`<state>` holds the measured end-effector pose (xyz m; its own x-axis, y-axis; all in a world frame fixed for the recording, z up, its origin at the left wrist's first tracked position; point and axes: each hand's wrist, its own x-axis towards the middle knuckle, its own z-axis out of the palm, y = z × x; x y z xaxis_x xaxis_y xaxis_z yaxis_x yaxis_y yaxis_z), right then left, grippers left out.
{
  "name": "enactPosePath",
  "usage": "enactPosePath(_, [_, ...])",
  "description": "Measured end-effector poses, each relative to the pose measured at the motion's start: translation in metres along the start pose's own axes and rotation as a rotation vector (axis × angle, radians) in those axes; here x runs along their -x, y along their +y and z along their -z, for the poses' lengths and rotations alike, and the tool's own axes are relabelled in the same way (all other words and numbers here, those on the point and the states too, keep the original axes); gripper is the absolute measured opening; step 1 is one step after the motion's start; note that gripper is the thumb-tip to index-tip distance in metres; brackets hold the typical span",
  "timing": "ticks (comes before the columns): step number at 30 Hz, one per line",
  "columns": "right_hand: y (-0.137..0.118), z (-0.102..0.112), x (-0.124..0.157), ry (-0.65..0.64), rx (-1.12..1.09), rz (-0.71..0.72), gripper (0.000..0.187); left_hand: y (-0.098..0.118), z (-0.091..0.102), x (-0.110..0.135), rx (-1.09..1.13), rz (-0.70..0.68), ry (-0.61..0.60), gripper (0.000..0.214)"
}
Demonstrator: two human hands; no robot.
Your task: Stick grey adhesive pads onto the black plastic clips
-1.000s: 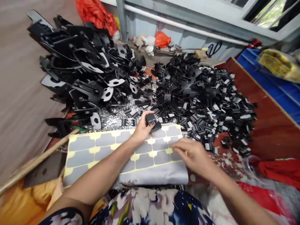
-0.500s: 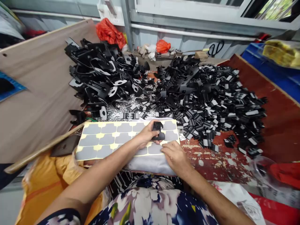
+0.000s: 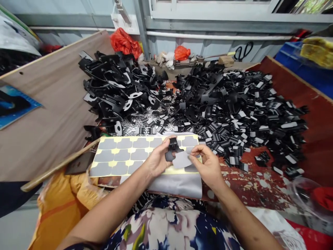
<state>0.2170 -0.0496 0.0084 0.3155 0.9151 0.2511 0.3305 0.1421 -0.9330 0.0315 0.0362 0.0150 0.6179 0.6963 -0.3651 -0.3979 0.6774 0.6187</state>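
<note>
Head view: red worktable heaped with black clips, under windows.

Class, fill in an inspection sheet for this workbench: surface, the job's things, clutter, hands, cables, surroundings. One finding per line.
Surface: red worktop, paint worn in pale patches.
Job's things: small black plastic part in the left hand; grey adhesive pad pinched by the right hand, touching the part; yellow-backed pad sheet lying under both hands.
Clutter: heap of large black parts at left, heap of small black clips at right, silver metal bits between them.
Hands: left hand shut on the part; right hand shut on the pad.
Cables: nothing seen.
Surroundings: brown board at left, orange bags, scissors by the wall.
</note>
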Motion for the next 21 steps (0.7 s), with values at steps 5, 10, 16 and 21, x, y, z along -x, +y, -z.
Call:
enactPosePath(5, [0.004, -0.014, 0.003, -0.003, 0.043, 0.027, 0.004, -0.01, -0.007, 0.007, 0.072, 0.001, -0.053, 0.046])
enactPosePath(10, [0.001, -0.017, 0.002, -0.007, 0.079, 0.072, 0.006, -0.013, -0.005, 0.005, 0.083, 0.009, -0.092, 0.043])
enactPosePath(16, [-0.001, -0.019, 0.002, -0.029, 0.103, 0.088, 0.008, -0.016, 0.0, 0.006, 0.104, 0.019, -0.089, 0.044])
enactPosePath(21, [-0.006, -0.023, 0.003, -0.024, 0.135, 0.117, 0.008, -0.015, 0.002, 0.011, 0.127, -0.003, -0.094, 0.04])
